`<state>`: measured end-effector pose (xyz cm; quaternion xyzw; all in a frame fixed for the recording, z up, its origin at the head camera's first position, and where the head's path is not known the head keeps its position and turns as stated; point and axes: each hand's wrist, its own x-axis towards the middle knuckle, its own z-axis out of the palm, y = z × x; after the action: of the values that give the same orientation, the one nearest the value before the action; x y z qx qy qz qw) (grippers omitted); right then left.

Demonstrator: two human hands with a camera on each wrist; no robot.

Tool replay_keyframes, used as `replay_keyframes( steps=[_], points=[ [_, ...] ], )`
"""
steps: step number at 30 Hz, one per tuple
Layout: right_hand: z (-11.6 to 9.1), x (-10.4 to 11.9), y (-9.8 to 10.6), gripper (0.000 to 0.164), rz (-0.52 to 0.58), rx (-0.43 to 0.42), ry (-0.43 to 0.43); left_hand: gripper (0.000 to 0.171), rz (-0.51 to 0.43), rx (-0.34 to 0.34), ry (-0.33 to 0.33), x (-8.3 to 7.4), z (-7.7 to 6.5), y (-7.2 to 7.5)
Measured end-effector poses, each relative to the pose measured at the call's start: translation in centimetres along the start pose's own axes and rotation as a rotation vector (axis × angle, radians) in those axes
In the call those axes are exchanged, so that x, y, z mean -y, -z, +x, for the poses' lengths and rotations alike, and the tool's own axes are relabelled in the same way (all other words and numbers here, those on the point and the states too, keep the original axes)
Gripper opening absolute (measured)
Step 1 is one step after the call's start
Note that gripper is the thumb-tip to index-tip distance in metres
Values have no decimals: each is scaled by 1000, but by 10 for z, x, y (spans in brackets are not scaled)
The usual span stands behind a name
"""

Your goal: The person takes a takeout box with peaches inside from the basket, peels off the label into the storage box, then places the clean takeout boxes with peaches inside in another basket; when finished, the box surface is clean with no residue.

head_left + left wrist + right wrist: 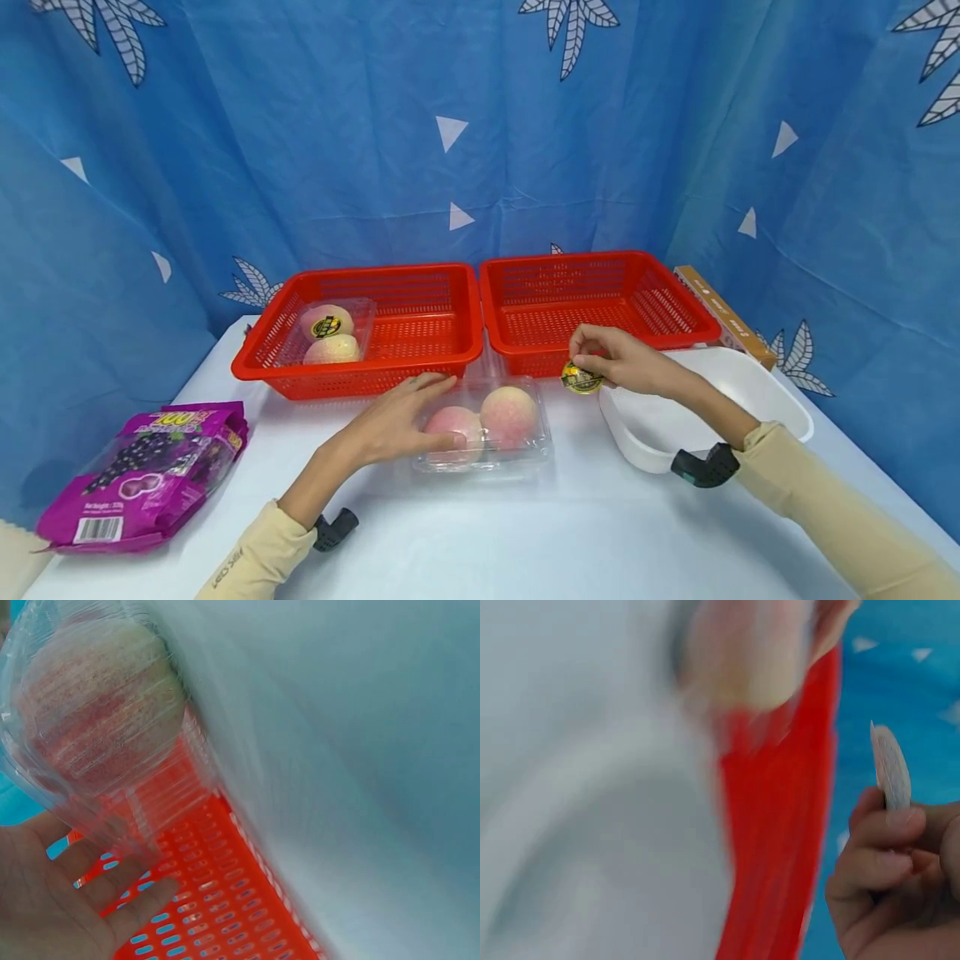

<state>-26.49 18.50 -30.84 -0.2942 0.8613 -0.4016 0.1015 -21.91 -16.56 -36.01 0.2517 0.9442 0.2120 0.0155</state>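
Observation:
A clear plastic box (pixel 487 461) with two pink-and-yellow peaches (pixel 510 417) sits at the middle of the table. My left hand (pixel 397 421) is at its left side, thumb over the near peach and fingers towards the back. In the left wrist view the fingers (pixel 142 907) lie fairly straight along the box edge, beside one peach (pixel 101 709). To the right of the box, my right hand (pixel 626 362) pinches a round black-and-gold sticker (pixel 580 379) between thumb and fingers. Its pale back (pixel 892 766) shows edge-on in the right wrist view.
Behind stand two red baskets; the left basket (pixel 360 385) holds another clear box with peaches, one bearing a round label (pixel 326 327). A white tub (pixel 645 454) lies under my right forearm. At left is a purple grape bag (pixel 150 475), at far right a brown carton (pixel 723 315).

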Motion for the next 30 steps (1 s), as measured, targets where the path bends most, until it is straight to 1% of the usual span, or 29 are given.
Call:
replay_keyframes(
  steps=[4,7,11,14,16,19,22,24,27,30],
  points=[
    [-10,-26,26,13,17,129,-82,92,-9,4,11,2,0,0],
    [-16,-39,43,17,-3,192,-122,92,-18,0,7,3,0,0],
    [-21,-55,54,21,-35,269,-181,91,-25,-10,-3,3,-1,0],
    [-20,-65,54,18,-62,322,-237,91,-23,-5,-7,3,-1,1],
    [-18,-68,52,14,-92,335,-274,91,-28,-3,-11,3,-1,1],
    [-15,-70,47,6,-196,364,-326,90,-27,-4,-11,3,0,1],
    [-13,-69,43,5,-310,409,-392,91,-26,-4,-6,3,0,1],
    [-12,-67,40,5,-370,445,-421,91,-22,-1,-3,3,0,1],
    [-10,-64,37,6,-402,466,-443,91,-20,2,-1,2,0,1],
    [-8,-63,34,10,-406,465,-457,90,-21,1,-3,2,0,1]
  ],
)
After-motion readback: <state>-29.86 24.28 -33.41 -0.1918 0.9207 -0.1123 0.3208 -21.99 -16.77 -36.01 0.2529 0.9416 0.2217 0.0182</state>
